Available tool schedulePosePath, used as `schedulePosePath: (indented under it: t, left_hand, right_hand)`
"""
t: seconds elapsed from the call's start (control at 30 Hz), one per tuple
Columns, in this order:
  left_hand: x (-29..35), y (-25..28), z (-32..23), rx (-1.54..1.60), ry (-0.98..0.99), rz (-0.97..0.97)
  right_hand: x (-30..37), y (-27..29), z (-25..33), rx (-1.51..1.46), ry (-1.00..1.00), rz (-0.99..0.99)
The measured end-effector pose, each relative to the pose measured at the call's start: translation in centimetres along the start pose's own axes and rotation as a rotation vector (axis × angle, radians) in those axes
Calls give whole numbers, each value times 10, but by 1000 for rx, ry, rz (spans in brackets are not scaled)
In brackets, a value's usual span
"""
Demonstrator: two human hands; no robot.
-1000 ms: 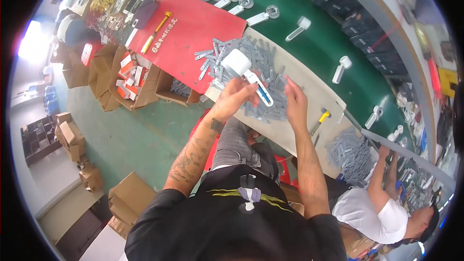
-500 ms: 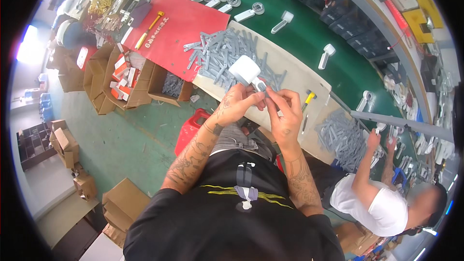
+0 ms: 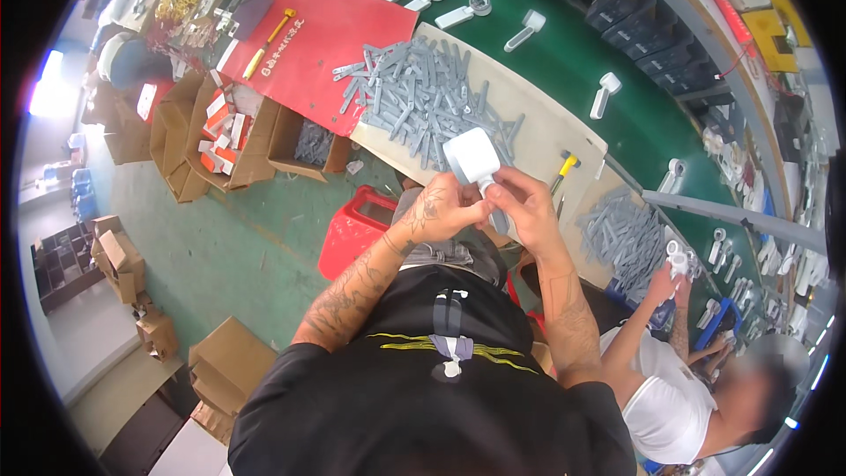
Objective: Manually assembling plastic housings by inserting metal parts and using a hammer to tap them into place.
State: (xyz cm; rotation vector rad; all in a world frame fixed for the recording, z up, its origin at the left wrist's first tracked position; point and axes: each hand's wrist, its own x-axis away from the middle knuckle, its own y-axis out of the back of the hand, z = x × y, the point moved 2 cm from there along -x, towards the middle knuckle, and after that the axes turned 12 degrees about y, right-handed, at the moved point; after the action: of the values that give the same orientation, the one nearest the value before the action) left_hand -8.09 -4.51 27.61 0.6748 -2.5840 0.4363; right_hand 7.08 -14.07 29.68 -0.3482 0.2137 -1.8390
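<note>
Between my two hands, over the near edge of the bench, is a white handheld device (image 3: 473, 156) with a broad rounded head and a narrow neck. Its head points away from me. A grey strip (image 3: 500, 222) runs down from the neck toward me. My left hand (image 3: 445, 209) is closed, its thumb and fingers pinching around the neck. My right hand (image 3: 527, 205) pinches the neck and grey strip from the other side. The fingertips partly hide where strip and neck meet. Just beyond lies a loose pile of grey strips (image 3: 414, 92) on the bench.
A green conveyor (image 3: 564, 62) carries several white devices behind the bench. A red mat (image 3: 304, 53) holds a yellow-handled hammer (image 3: 269, 44); another hammer (image 3: 565, 167) lies right. More grey strips (image 3: 624, 238) are near a co-worker (image 3: 661, 388). Cardboard boxes (image 3: 247, 154) and a red stool (image 3: 348, 234) stand left.
My hands and the device have come nearer to me and slightly right. The grey strip now shows below my fingers. The co-worker's hands have moved lower and closer together.
</note>
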Motion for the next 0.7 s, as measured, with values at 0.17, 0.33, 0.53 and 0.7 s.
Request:
schedulePosePath:
  t: [0.17, 0.33, 0.53, 0.7]
  left_hand:
    - [-1, 14, 14, -38, 92, -25]
    - [-2, 33, 16, -79, 146, 13]
    - [3, 49, -2, -24, -112, -5]
    - [2, 64, -12, -306, -124, -45]
  right_hand:
    - [-4, -17, -18, 76, 14, -76]
    - [-15, -27, -22, 25, -36, -97]
    - [-33, -42, 6, -70, 28, 46]
    - [-39, -43, -3, -70, -72, -13]
